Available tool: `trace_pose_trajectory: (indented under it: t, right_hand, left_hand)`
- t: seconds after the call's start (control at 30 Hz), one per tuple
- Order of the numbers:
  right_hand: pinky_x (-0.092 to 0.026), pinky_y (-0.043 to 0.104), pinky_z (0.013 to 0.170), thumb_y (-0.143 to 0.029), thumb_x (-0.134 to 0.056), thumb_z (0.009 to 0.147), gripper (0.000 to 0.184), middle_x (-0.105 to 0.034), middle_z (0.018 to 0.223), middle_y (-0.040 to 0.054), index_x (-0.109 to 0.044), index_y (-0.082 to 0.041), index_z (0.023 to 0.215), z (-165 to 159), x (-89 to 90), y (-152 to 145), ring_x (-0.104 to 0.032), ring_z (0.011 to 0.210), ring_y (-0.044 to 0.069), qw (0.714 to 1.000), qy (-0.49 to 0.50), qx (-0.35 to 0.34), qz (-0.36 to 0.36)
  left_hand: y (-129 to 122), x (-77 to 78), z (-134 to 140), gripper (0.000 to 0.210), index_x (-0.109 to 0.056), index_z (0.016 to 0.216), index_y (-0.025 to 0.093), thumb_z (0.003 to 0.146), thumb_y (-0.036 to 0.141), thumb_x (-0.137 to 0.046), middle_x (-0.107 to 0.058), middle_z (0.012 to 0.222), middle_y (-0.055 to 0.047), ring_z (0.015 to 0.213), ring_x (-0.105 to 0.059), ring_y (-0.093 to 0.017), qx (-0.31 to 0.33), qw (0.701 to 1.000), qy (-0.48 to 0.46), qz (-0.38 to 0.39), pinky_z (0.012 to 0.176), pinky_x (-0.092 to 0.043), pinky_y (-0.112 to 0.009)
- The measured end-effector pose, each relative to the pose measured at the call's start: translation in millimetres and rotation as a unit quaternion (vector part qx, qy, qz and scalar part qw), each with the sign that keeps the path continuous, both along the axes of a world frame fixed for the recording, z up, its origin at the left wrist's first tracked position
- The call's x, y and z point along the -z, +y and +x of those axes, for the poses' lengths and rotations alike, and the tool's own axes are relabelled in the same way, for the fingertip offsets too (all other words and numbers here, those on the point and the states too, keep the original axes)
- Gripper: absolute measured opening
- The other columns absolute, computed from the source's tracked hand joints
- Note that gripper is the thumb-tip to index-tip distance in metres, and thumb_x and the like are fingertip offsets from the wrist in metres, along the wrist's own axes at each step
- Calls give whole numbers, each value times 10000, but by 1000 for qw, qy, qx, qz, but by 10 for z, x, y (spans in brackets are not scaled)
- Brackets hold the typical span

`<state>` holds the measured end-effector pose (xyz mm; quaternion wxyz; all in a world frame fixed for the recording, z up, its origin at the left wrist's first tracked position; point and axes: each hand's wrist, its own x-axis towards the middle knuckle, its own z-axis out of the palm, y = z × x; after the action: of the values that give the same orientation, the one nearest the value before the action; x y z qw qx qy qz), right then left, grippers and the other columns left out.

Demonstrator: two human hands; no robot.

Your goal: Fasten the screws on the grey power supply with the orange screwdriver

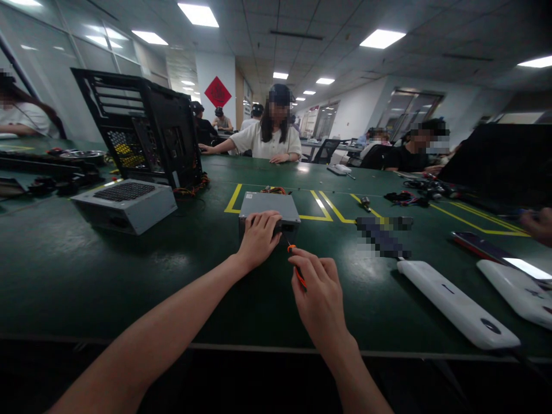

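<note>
A grey computer power supply stands on the green table in front of me, with coloured wires behind it. My left hand rests over its near edge, fingers curled against the near face. A small dark part shows beside those fingers; what it is I cannot make out. My right hand is closed around a screwdriver with an orange and black handle. Its thin shaft points at the near face of the power supply, close to the socket. Whether the tip touches a screw is too small to tell.
Left of my hands sit a second power supply and an open black computer case. White power banks and a phone lie at the right, near another person's hand. Yellow tape marks the table. A person sits opposite.
</note>
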<state>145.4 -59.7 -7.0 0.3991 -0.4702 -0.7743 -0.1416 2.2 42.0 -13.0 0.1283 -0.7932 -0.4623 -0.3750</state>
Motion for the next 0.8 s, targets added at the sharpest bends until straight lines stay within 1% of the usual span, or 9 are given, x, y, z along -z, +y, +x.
trace_pose_trajectory:
  t: [0.07, 0.1, 0.17, 0.23, 0.3, 0.4, 0.53, 0.6, 0.8]
  right_hand:
    - [-469, 328, 728, -191, -471, 847, 204, -577, 1081, 97, -509, -167, 1047, -5, -4, 2, -546, 872, 205, 999, 26, 13, -24]
    - [-476, 311, 672, -255, -473, 857, 225, -591, 1030, 100, -499, -159, 1059, -7, -4, 3, -567, 833, 203, 998, 40, 23, -47]
    - [-452, 278, 534, -351, -445, 873, 272, -618, 872, 73, -491, -153, 1054, -7, -2, 2, -587, 673, 182, 992, 60, 46, -100]
    - [-423, 266, 487, -331, -410, 887, 241, -608, 777, 44, -505, -159, 1027, 3, 2, -1, -568, 590, 167, 990, 50, 55, -118]
    - [-442, 280, 551, -226, -397, 875, 193, -585, 820, 59, -539, -168, 993, 19, 3, -2, -569, 683, 180, 994, 22, 56, -88]
    - [-458, 314, 654, -116, -389, 831, 233, -541, 903, 89, -585, -176, 940, 44, -5, 6, -535, 815, 201, 997, -13, 49, -50]
    - [-464, 324, 685, -204, -415, 860, 220, -556, 913, 88, -554, -167, 1027, 60, -10, 26, -531, 803, 189, 998, 19, 30, -58]
    - [-461, 320, 684, -232, -407, 874, 217, -578, 882, 79, -538, -154, 1028, 63, -5, 33, -539, 789, 185, 997, 37, 27, -57]
    - [-440, 313, 686, -187, -439, 849, 158, -596, 846, 67, -551, -152, 954, 76, -4, 17, -529, 772, 185, 998, 38, 43, -22]
  left_hand:
    - [-1, -1, -4, 292, -465, 1099, 206, 811, 211, -509, -522, 1195, -47, 1122, -431, -199, 4, 1000, -1, 1, 977, -247, -369]
    - [-1, -1, -6, 274, -472, 1085, 211, 813, 205, -506, -524, 1188, -44, 1116, -435, -196, 4, 1000, -2, 2, 972, -250, -368]
    - [0, -1, -12, 245, -485, 1060, 223, 817, 195, -500, -528, 1168, -37, 1097, -446, -189, 5, 1000, -4, 2, 959, -259, -365]
    - [4, 1, -20, 221, -497, 1042, 231, 826, 189, -488, -531, 1145, -32, 1079, -456, -183, 4, 1000, -6, 5, 948, -265, -361]
    - [9, 4, -27, 184, -516, 1010, 233, 836, 191, -474, -524, 1140, -32, 1066, -462, -184, 1, 1000, -3, 6, 940, -269, -362]
    - [19, 11, -31, 143, -543, 957, 235, 842, 196, -467, -508, 1160, -29, 1066, -461, -188, -2, 1000, 7, 7, 939, -265, -366]
    - [26, 17, -24, 139, -556, 943, 235, 836, 192, -479, -512, 1154, -24, 1072, -458, -187, -4, 1000, 4, 8, 944, -260, -363]
    - [24, 15, -21, 138, -560, 937, 233, 835, 188, -479, -517, 1148, -24, 1071, -460, -184, -5, 1000, 1, 8, 942, -263, -359]
    - [13, 1, -21, 144, -566, 937, 229, 836, 183, -474, -524, 1147, -26, 1071, -463, -180, -6, 1000, 1, 4, 943, -267, -359]
